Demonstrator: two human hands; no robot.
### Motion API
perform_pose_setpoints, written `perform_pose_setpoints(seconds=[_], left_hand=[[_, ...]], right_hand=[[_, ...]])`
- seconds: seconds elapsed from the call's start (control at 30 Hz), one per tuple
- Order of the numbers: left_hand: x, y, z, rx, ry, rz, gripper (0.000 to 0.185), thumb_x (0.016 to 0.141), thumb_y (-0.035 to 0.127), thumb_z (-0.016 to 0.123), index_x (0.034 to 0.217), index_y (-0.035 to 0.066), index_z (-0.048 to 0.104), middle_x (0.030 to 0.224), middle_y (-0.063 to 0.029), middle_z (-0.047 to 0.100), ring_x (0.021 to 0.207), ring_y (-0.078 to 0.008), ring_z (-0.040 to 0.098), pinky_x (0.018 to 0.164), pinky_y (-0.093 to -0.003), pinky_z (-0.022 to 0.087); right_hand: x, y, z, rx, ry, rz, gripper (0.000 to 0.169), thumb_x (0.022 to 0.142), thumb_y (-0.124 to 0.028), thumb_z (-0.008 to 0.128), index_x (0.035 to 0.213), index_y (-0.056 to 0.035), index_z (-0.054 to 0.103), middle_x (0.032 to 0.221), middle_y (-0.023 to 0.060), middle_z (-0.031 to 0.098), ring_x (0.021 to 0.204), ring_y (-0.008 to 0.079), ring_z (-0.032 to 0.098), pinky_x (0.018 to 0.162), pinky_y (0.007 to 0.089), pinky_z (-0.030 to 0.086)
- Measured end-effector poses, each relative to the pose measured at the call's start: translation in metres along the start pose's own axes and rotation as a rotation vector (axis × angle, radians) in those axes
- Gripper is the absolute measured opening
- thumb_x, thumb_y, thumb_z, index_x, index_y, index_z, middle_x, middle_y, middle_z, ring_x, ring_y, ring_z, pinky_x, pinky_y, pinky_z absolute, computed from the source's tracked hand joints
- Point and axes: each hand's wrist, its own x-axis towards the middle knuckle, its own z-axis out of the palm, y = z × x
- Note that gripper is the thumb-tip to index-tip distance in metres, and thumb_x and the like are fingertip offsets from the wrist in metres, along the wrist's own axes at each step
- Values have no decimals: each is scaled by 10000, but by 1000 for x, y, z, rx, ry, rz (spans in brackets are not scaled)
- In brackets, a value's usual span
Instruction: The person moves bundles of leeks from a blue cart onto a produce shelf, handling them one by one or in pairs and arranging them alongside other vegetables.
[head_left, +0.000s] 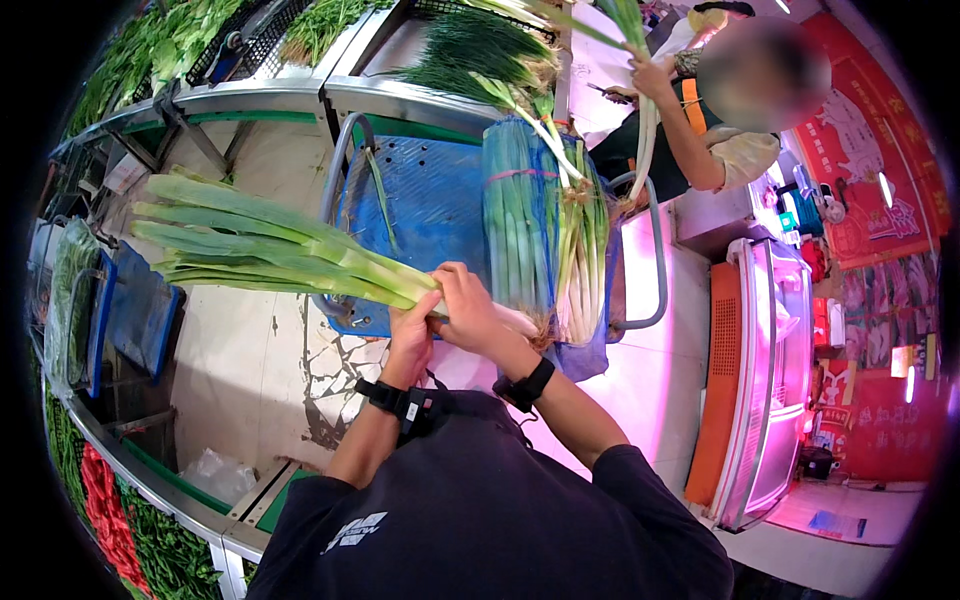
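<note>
Both my hands are closed around a bunch of large green onions (330, 262). My left hand (412, 330) grips the pale green stems from below. Just beside it, my right hand (471, 309) wraps the white part near the roots. The long leaves stretch to the left, and the rooted ends stick out right of my right hand. Under and beyond the bunch is a blue platform cart (435, 202) with grey metal handles. On its right side stand green onions in blue mesh (517, 225), tied with a pink band, and a looser bundle of green onions (581, 262).
A person (697, 142) at the upper right holds long green onions (646, 142). Metal-edged vegetable stalls (262, 97) run along the far side, and red peppers (105, 510) lie at lower left. A lit display case (772, 390) stands to the right. A blue cart (139, 315) is at left.
</note>
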Motion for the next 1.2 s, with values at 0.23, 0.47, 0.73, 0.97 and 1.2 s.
perform_pose_setpoints(seconds=[0.23, 0.47, 0.73, 0.97, 1.2], left_hand=[[5, 12, 23, 238, -73, 176, 413, 836, 57, 744, 1214, -3, 589, 1123, -59, 640, 1033, -141, 608, 872, -293, 492], [32, 20, 41, 599, -280, 317, 685, 857, 172, 747, 1422, -1, 401, 1310, -144, 536, 1219, -236, 517, 1060, -368, 387], [29, 25, 25, 644, -49, 308, 545, 898, 204, 678, 1377, 30, 486, 1404, -102, 508, 1330, -216, 440, 1115, -383, 314], [26, 57, 11, 616, 58, 285, 250, 913, 100, 608, 1155, 40, 634, 1316, -81, 566, 1112, -165, 559, 931, -306, 441], [29, 62, -40, 558, 243, 309, 209, 911, 54, 579, 1112, 27, 631, 1309, -93, 572, 1152, -170, 540, 954, -295, 419]], right_hand=[[14, -8, 0, -10, 85, 200, 551, 703, -201, 785, 1194, -87, 561, 1020, 149, 682, 903, 383, 669, 741, 473, 533], [28, 14, -16, 94, 247, 367, 578, 680, -174, 789, 1209, -68, 581, 950, 181, 699, 877, 391, 685, 732, 446, 539], [101, 18, -66, 83, 474, 327, 509, 657, -105, 764, 1141, -58, 614, 910, 166, 704, 832, 331, 696, 733, 410, 537], [193, 67, -140, 4, 568, 329, 484, 665, -223, 774, 1108, -91, 630, 954, 165, 718, 899, 355, 695, 788, 424, 542], [233, 236, -168, -373, 458, 468, 712, 721, -391, 803, 1281, -68, 504, 1138, 196, 652, 1101, 385, 608, 929, 477, 479]])
